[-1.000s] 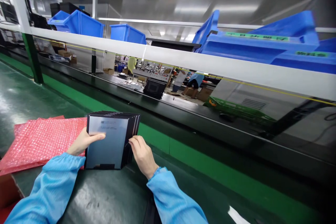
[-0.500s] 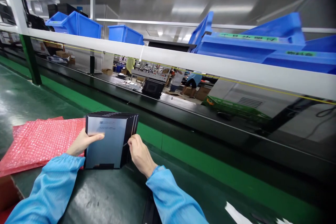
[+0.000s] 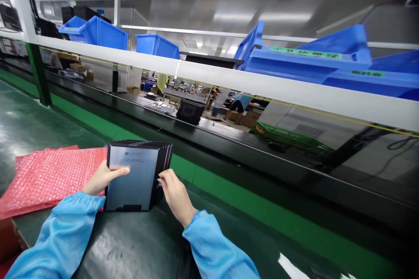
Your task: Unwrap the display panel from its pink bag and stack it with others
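A stack of dark flat panels (image 3: 139, 183) stands upright on its lower edge on the green work table (image 3: 131, 244), leaning away from me. My left hand (image 3: 104, 177) grips the stack's left side, thumb across the front panel. My right hand (image 3: 175, 196) holds the right edge, fingertips against the panel edges. Both arms wear light blue sleeves. The front panel carries a small white label near its top.
Red bubble-wrap sheets (image 3: 49, 176) lie on the table left of the stack. A black conveyor (image 3: 229, 139) with a green strip runs behind it. A white rail (image 3: 229, 80) carries blue bins (image 3: 98, 32) overhead. People work in the distance.
The stack and both hands stay almost in place. My right hand's fingers shifted slightly up along the stack's right edge. The view drifted a little.
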### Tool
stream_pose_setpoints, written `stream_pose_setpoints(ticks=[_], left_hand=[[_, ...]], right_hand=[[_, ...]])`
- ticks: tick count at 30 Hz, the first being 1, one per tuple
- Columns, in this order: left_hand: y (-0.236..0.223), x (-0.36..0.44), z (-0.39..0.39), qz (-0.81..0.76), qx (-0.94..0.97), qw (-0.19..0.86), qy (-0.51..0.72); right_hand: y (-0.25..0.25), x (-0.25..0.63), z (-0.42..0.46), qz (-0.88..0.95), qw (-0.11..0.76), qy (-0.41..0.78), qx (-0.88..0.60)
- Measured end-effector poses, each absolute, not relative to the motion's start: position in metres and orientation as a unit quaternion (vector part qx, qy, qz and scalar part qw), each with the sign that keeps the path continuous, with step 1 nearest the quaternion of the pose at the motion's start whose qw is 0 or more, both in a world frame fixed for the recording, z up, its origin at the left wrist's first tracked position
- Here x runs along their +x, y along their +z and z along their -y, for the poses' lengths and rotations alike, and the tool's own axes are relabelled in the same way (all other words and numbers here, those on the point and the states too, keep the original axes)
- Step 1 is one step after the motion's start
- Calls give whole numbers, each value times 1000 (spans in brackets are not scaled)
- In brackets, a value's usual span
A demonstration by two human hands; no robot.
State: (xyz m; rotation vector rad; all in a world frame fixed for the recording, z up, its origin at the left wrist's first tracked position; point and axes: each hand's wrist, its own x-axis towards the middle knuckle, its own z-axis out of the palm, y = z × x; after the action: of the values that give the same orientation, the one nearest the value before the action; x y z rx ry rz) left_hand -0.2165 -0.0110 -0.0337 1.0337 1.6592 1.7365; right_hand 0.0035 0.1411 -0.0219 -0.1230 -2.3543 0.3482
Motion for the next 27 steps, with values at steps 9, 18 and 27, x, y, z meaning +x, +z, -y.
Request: stream_pose_setpoints(ticks=[9,18,27], left_hand=[[-37,-219,11,-610,382,272,639],[-36,-225,16,-590,399,286,641],[-35,-223,18,-592,399,283,640]], right_hand=[[-35,-1,-146,911,391,114,-56],[-37,-4,-146,915,387,108,-42],[-34,-7,-142,927,359,96,-55]])
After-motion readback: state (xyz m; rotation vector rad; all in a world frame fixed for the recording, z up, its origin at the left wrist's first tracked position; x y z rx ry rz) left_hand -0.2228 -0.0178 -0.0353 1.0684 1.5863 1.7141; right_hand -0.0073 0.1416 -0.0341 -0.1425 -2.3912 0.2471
